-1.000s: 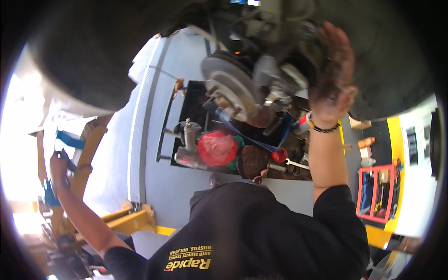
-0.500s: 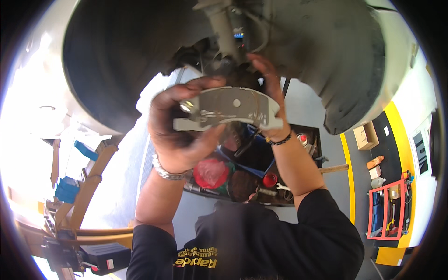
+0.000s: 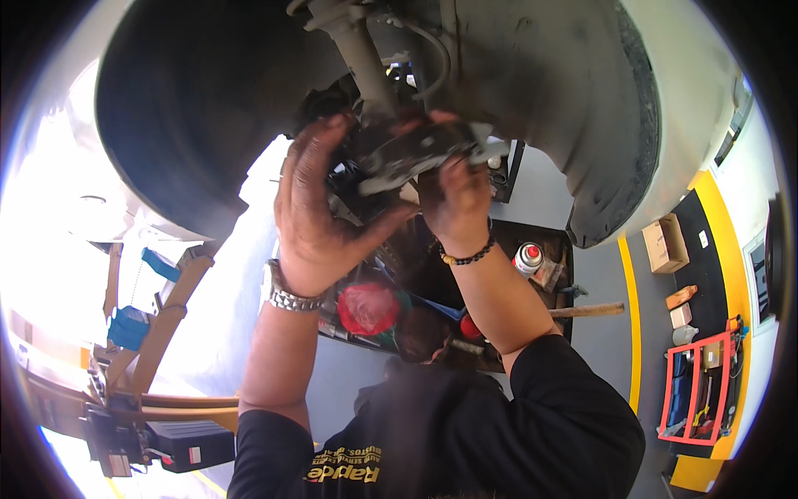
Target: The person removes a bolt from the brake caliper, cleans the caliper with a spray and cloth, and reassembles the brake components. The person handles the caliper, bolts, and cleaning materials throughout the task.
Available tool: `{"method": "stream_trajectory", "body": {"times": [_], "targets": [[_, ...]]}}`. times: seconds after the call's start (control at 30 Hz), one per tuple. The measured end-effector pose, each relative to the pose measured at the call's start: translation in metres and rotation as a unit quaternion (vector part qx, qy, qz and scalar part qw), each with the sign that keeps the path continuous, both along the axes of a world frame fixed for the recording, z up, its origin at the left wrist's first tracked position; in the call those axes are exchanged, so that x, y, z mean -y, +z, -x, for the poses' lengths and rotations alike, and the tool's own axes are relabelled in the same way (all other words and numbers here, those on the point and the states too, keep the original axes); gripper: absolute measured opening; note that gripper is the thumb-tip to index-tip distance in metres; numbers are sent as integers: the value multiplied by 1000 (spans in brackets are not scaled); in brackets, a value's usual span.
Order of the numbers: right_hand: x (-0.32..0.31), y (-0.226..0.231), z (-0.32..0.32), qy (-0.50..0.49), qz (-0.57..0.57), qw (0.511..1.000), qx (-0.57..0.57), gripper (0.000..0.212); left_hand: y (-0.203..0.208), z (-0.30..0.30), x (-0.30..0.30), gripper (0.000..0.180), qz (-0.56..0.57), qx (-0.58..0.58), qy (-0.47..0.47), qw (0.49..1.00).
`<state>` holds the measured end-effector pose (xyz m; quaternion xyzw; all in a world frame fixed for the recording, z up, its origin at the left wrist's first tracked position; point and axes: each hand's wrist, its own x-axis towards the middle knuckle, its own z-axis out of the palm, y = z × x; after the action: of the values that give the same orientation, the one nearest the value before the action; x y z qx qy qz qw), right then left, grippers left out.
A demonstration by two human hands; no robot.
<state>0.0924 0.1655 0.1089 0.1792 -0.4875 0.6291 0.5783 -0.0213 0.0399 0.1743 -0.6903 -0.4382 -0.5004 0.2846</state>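
Observation:
My right hand [image 3: 459,195] grips a brake pad [image 3: 428,143], its thumb on the near side and its fingers behind. The pad is tilted, blurred by motion, and shows a dark face with a pale metal edge. Just left of it is my left hand [image 3: 314,212], fingers spread upward and thumb stretched toward the pad's lower edge. It looks open, and nothing shows in it. Both hands are raised inside a car's wheel well, below the suspension strut [image 3: 357,54]. The hub and brake parts behind the pad are mostly hidden.
The dark fender liner [image 3: 573,108] curves around my hands. Below stands a tool tray [image 3: 559,320] with a spray can [image 3: 528,258], a red round container [image 3: 367,308] and a wooden handle [image 3: 590,309]. A lift arm [image 3: 154,341] is at left, a red rack [image 3: 698,391] at right.
The brake pad has turned in my right hand from its pale printed face to a dark, tilted one. My left hand has let go and opened beside it.

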Motion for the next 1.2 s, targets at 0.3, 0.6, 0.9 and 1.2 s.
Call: {"method": "stream_trajectory", "body": {"times": [0.3, 0.6, 0.9, 1.2], "targets": [[-11, -88, -91, 28, 283, 955, 85, 35, 13, 35, 0, 78, 73, -193, 46, 977], [-16, -89, -49, 218, 357, 900, 120, 47, -6, 66, -18, 90, 86, -106, -59, 989], [-7, -81, -13, 153, 356, 912, 136, 32, 1, 59, -6, 73, 86, -183, -27, 979], [-12, -113, 12, -384, -156, 834, 366, 26, -5, 67, -2, 71, 92, -129, -80, 984]]}}
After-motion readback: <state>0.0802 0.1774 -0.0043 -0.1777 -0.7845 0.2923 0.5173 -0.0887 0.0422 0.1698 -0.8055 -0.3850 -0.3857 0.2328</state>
